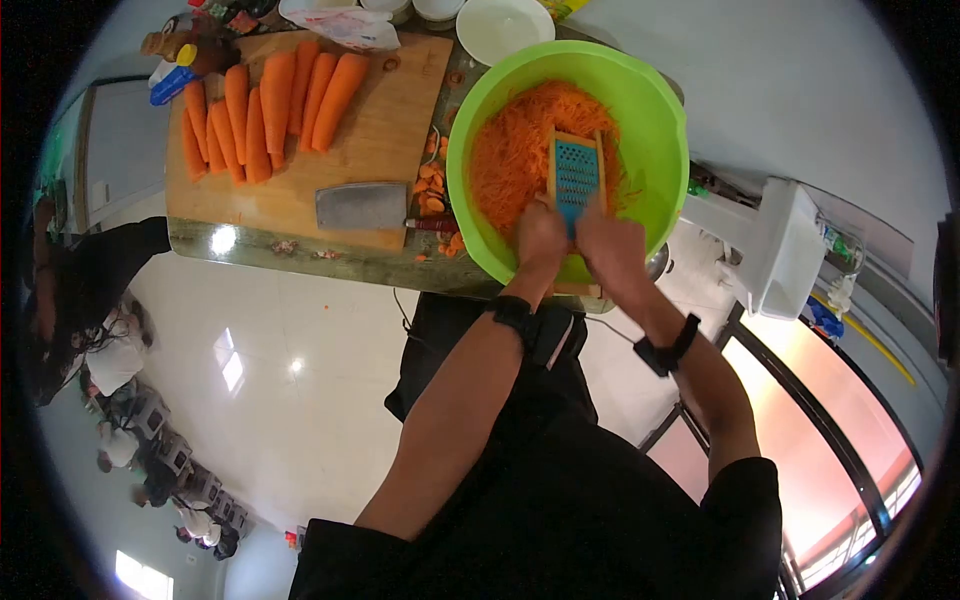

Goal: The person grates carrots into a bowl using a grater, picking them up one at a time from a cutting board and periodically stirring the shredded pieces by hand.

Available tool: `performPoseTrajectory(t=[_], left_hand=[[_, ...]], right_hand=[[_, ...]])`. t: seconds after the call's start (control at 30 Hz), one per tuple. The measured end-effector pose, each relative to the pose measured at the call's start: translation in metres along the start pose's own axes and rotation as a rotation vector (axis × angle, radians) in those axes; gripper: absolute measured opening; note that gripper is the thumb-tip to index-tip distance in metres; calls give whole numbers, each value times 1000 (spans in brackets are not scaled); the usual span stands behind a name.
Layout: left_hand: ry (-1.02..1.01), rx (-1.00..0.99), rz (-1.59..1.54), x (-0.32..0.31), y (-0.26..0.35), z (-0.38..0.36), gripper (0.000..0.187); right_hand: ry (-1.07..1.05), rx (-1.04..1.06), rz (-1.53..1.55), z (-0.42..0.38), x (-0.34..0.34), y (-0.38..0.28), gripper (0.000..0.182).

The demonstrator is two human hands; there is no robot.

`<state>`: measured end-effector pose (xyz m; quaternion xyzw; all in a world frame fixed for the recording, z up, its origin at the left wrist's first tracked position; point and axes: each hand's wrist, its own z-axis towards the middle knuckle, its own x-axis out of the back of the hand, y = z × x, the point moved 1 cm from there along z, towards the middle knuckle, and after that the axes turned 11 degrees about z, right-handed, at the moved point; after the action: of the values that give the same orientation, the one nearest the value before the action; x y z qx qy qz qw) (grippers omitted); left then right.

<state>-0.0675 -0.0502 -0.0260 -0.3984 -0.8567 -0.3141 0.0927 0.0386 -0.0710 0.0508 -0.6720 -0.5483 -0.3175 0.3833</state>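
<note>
A grater [577, 172] with a blue-green plate in a wooden frame leans inside a large lime-green basin [650, 110]. My left hand [541, 238] is closed around the left side of the grater's frame. Over the lower part of the plate, my right hand [612, 246] is curled shut, slightly blurred; whatever it holds is hidden under the fingers. Shredded carrot [500, 160] is heaped in the basin beneath and around the grater. Both wrists wear black bands.
Several peeled carrots [275, 105] and a cleaver [362, 206] lie on a wooden cutting board [410, 110] at left. Carrot scraps [432, 190] sit between board and basin. A white bowl [505, 28] stands behind. Other people [115, 355] are at far left.
</note>
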Motion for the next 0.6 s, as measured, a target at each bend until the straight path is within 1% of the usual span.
performPoseTrajectory(t=[0.03, 0.07, 0.13, 0.17, 0.2, 0.23, 0.27, 0.3, 0.33, 0.37, 0.4, 0.43, 0.47, 0.5, 0.53, 0.6], left_hand=[[69, -145, 122, -5, -4, 1, 29], [67, -140, 125, -6, -5, 1, 29], [114, -165, 176, -6, -6, 1, 30], [108, -161, 180, -5, -4, -4, 30], [137, -98, 71, -1, 1, -7, 31], [170, -37, -41, 1, 7, -7, 55], [172, -31, -39, -13, -2, -4, 55], [348, -188, 106, -33, -18, 5, 54], [525, -351, 256, -31, -20, 8, 53], [526, -347, 258, -33, -23, 7, 53], [464, -222, 71, -23, -13, -2, 53], [402, -109, -120, -18, -3, -2, 53], [404, -121, -127, -11, 4, -3, 53], [304, -74, -133, -7, 5, -4, 54], [204, -25, -136, -5, 5, -3, 54], [198, -7, -107, -5, 4, -5, 55]], right_hand=[[75, 2, 17, 17, -5, 5, 28], [149, 6, 33, 38, -9, 10, 33], [224, 98, -212, 70, -4, 14, 48], [238, 108, -165, 87, -9, 22, 52], [259, 120, -120, 107, -14, 31, 55], [264, 123, -121, 127, -17, 41, 55], [349, 169, -175, 142, -21, 48, 56], [441, 222, -224, 153, -24, 48, 56], [452, 230, -216, 161, -22, 45, 56], [389, 274, -215, 162, -23, 45, 54], [328, 316, -221, 162, -21, 46, 52], [338, 316, -232, 158, -14, 44, 52], [399, 322, -173, 145, -13, 40, 38], [455, 328, -110, 128, -12, 34, 24], [458, 326, -115, 113, -7, 27, 24], [91, 72, -139, 79, 3, 15, 27]])
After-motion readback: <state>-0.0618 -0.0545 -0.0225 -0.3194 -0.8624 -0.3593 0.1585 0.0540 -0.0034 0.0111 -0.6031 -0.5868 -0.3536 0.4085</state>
